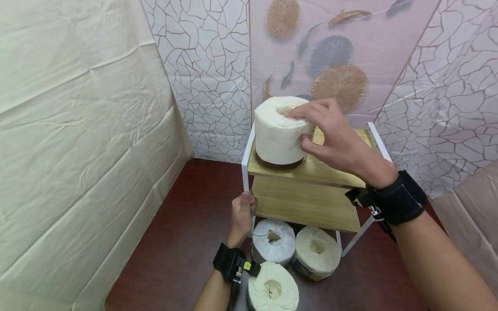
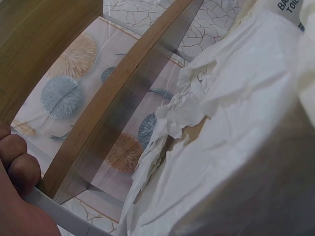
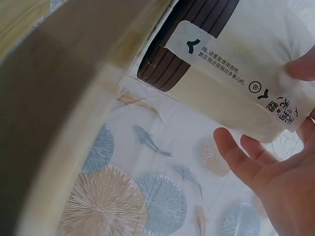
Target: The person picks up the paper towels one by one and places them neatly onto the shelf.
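- Wrapped roll (image 1: 278, 142): at the left end of the top shelf (image 1: 317, 170), by the front-left corner; stands upright on its brown-banded base — seems to rest there.
- Right hand (image 1: 336, 140): partly closed on it; fingertips at the core hole, thumb on the outer side. 2 fingers reach along its side, apart from one another (firmness of hold: can't tell).
- Key relation: roll lies left of the right palm, core axis vertical; right hand is the nearer of the 2.
- Left hand (image 1: 242, 211): fingers wrapped round the frame leg (image 1: 245, 179) below the front-left corner, no roll in it.
- 3 more rolls low down: white roll (image 1: 285, 242) and cream roll (image 1: 330, 252) side by side below the lower shelf (image 1: 303, 203); front roll (image 1: 285, 285) nearer the person.
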Tool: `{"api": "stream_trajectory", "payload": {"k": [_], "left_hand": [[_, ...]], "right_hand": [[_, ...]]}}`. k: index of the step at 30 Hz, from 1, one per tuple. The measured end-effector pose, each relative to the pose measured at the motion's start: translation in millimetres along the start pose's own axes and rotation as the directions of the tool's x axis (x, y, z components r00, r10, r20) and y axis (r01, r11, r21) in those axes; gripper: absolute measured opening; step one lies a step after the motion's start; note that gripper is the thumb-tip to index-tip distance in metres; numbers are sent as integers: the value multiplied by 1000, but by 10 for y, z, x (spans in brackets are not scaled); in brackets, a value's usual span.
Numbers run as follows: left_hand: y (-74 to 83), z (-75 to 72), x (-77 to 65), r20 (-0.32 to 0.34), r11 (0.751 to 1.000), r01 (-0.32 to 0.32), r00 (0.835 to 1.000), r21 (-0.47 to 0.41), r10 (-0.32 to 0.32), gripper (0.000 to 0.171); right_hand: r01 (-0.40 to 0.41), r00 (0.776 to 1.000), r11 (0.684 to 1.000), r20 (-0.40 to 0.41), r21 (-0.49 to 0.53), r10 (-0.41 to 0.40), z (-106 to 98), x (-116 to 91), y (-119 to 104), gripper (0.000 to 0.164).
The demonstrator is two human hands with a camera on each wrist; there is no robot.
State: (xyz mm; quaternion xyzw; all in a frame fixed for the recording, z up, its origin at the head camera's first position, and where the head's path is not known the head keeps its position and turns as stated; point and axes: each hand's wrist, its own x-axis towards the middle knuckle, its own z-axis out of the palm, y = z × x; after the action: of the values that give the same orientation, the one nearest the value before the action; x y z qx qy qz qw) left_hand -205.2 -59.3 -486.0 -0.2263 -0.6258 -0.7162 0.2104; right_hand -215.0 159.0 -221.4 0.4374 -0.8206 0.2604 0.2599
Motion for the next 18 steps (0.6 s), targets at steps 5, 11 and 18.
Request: {"api": "stream_trajectory", "payload": {"k": [5,11,18], "left_hand": [[-12,-5,4,6,1000,0,1000,3,0,70],[-21,-4,0,1,1000,-9,1000,-1,9,69],[-20,3,0,-6,1000,-16,1000,-12,16,69]], "right_hand": [[16,1000,999,-16,-41,-17,9,2,-40,46],[21,999,996,-24,-92,-23,18,13,-105,47],[35,999,985,-9,-169,-37,30,38,-163,44]]}}
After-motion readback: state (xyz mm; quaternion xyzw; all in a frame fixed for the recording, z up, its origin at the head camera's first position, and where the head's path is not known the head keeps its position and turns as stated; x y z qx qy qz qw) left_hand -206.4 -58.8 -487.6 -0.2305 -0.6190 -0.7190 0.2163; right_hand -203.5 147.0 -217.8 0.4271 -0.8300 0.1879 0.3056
